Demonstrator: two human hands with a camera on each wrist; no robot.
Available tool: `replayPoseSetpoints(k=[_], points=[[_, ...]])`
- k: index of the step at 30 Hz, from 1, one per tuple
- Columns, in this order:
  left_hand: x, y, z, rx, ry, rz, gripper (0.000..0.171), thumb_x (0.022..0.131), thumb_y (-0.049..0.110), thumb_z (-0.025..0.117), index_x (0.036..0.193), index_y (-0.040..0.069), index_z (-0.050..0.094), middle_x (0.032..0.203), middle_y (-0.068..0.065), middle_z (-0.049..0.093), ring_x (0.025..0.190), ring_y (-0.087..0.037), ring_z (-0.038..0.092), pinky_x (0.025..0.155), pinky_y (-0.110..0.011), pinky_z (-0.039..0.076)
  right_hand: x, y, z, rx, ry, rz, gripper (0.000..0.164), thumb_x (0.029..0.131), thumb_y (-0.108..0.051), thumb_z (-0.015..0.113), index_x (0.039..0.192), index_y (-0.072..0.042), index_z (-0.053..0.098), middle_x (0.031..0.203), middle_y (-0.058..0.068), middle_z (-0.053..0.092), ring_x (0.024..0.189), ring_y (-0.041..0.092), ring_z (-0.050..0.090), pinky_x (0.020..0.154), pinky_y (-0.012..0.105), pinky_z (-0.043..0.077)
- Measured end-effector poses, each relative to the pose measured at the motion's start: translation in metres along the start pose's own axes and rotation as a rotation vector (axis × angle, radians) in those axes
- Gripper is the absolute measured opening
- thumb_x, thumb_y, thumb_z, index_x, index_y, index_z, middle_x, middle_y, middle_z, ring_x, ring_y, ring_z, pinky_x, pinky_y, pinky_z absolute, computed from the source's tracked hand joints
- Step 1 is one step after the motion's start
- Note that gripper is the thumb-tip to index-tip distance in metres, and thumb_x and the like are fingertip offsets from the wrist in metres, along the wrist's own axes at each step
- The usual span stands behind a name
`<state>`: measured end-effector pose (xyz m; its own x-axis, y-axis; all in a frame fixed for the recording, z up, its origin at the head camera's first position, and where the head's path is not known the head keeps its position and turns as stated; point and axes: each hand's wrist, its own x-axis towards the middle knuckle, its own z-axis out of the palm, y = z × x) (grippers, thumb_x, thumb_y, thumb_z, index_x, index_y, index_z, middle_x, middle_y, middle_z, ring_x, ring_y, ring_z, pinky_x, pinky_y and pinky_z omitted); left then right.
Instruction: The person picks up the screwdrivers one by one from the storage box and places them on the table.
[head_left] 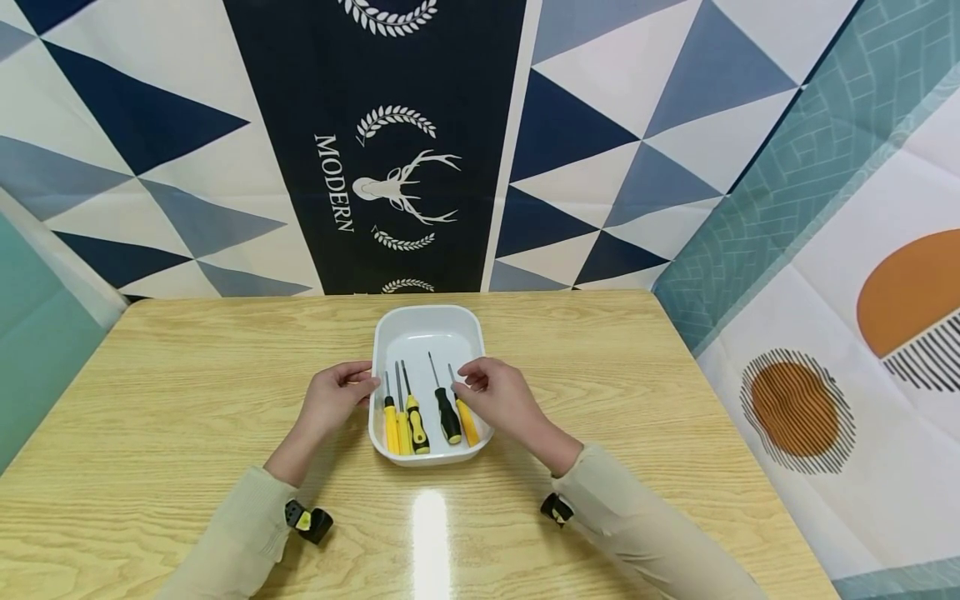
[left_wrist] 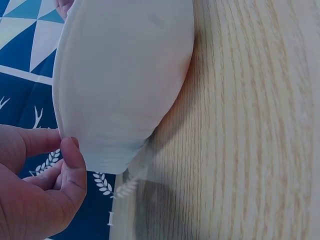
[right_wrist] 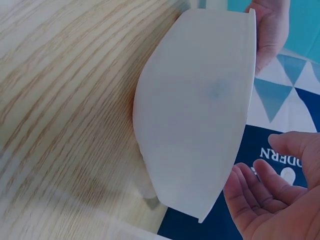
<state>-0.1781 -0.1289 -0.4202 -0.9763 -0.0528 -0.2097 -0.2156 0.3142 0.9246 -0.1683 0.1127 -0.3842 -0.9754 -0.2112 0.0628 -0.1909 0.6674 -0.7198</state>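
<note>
From my feed, left to right: left hand [head_left: 339, 393] pinches the left rim of the white tray [head_left: 427, 340], which sits on the table [head_left: 247, 358] near its far edge; three screwdrivers [head_left: 403, 432] lie along the tray's left side, then a black-handled screwdriver [head_left: 447, 415], then a yellow-handled screwdriver [head_left: 467, 422] by the right wall; right hand [head_left: 501, 396] at the right rim, thumb and fingers apart, nothing held. I'd call the step steadying the tray while reaching its right side; next move probably calls for narrowing the right fingers, on rim or handle I can't tell. Only the head view shows the screwdrivers; left wrist shows the pinch closer, right wrist the thumb-finger gap.
</note>
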Motion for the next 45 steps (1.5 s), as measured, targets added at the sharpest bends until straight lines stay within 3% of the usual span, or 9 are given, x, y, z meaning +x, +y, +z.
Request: replayPoseSetpoints(k=[25,45], points=[[-0.001,0.001,-0.001,-0.026,0.000,-0.004,0.040,0.091,0.014,0.060,0.127,-0.002,0.054,0.112,-0.017,0.059,0.077,-0.004,0.059,0.076,-0.026,0.057,-0.001,-0.008,0.010,0.070,-0.094,0.067,0.023,0.085,-0.022,0.067,0.102,-0.005,0.066,0.086,0.002,0.064,0.076,0.011,0.057,0.068,0.023,0.050],[-0.004,0.003,-0.001,-0.022,-0.005,-0.008,0.041,0.091,0.015,0.061,0.127,-0.002,0.054,0.112,-0.017,0.059,0.086,-0.012,0.061,0.076,-0.027,0.057,0.004,-0.015,0.021,0.057,-0.174,0.133,0.021,0.085,-0.025,0.068,0.097,-0.008,0.066,0.084,0.001,0.063,0.073,0.011,0.056,0.063,0.022,0.049]])
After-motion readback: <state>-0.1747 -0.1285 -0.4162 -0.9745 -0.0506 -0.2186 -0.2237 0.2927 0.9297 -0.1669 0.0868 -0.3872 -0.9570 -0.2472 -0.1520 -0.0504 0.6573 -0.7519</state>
